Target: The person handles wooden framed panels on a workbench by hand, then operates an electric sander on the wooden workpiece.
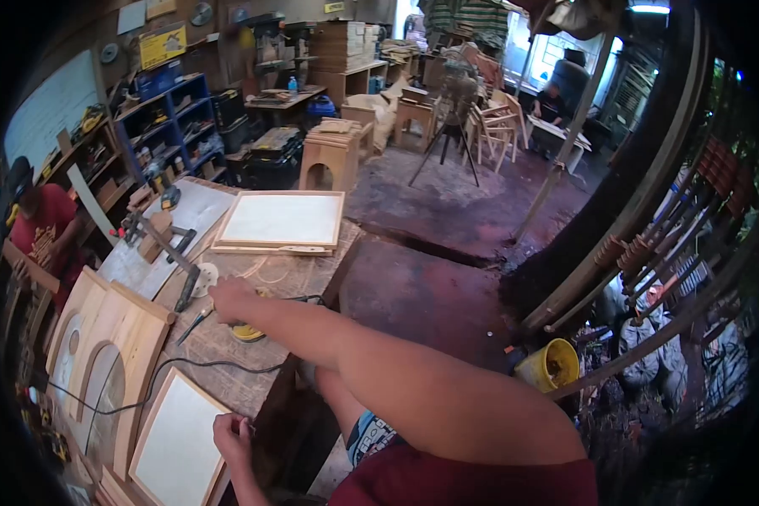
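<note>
My right hand (232, 298) reaches across the bench, its fingers closed at the edge of a round, pale sanding disc (203, 278) with holes in it. Partly hidden under my right forearm is a yellow sander (247, 334). A thin, dark pointed tool (195, 325) lies just left of my right hand. My left hand (233, 435) is curled in a pinch beside the wood-framed white panel (177, 445); what its fingers hold, if anything, is too small to make out.
Another framed white panel (280, 218) lies farther along the workbench (253, 375). A black cord (219, 363) crosses towards wooden arched pieces (131, 337) at the left. Near the disc stands a bar clamp (173, 247). A person (46, 223) holds a board at far left.
</note>
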Available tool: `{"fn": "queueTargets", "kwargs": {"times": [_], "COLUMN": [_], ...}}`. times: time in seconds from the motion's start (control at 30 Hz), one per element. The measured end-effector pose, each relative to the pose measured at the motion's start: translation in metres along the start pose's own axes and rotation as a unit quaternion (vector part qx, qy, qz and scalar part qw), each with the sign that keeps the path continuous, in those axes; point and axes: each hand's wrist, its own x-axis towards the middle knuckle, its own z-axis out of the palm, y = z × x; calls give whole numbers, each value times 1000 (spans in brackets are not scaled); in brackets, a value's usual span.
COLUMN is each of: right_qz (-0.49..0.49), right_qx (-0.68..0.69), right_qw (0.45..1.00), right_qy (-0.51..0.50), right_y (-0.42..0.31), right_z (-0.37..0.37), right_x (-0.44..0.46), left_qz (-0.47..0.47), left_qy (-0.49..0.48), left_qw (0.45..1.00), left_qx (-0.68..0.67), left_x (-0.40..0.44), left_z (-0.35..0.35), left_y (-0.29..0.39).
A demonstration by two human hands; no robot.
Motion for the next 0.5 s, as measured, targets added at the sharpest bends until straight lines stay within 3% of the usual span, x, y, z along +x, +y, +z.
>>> {"fn": "queueTargets", "kwargs": {"times": [0.2,0.5], "right_qz": [-3,-1], "right_qx": [6,-6], "right_qw": [1000,1000], "right_qy": [2,-15], "right_y": [0,-1], "right_z": [1,-2], "right_x": [-5,0], "left_qz": [-10,-42], "left_qy": [-4,-7], "left_qw": [998,998], "left_qx": [60,38], "left_x": [4,7], "left_z": [1,1], "left_y": [10,11]}}
